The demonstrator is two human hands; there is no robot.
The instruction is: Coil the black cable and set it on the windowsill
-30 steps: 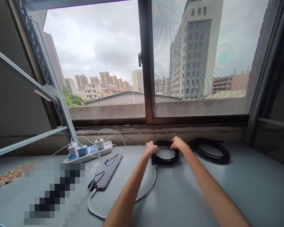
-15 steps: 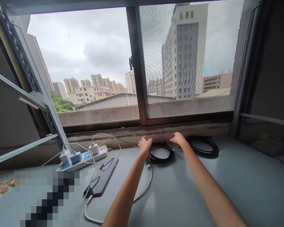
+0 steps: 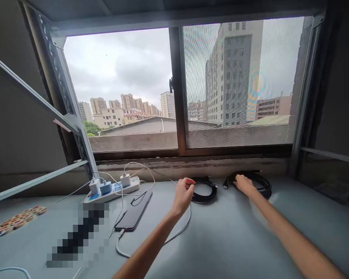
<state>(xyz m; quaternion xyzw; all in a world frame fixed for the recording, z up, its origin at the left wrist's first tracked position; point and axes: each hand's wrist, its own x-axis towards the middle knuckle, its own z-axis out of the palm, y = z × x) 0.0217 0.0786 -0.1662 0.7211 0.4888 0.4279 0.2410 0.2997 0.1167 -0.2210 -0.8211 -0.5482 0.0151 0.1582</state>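
Note:
Two coiled black cables lie at the back of the grey tabletop, below the window. My left hand (image 3: 184, 195) is just left of the left coiled cable (image 3: 203, 199), thumb and fingers apart with nothing between them. At the other coiled black cable (image 3: 266, 188), my right hand (image 3: 244, 183) has its fingers curled over the left side of the loop; the fingertips are partly hidden. Both coils rest on the table, and connector ends show at the edges of each.
To the left stands a white power strip (image 3: 112, 192) with several plugged-in chargers. A dark phone (image 3: 135, 211) lies before it, joined to a white charging cable (image 3: 182, 231). Metal rack posts (image 3: 81, 135) frame the window. A blurred-out patch covers something dark at the left.
My right hand has moved right, from between the two coils onto the right one. My left hand stays by the left coil, its fingers spread. The view has shifted slightly.

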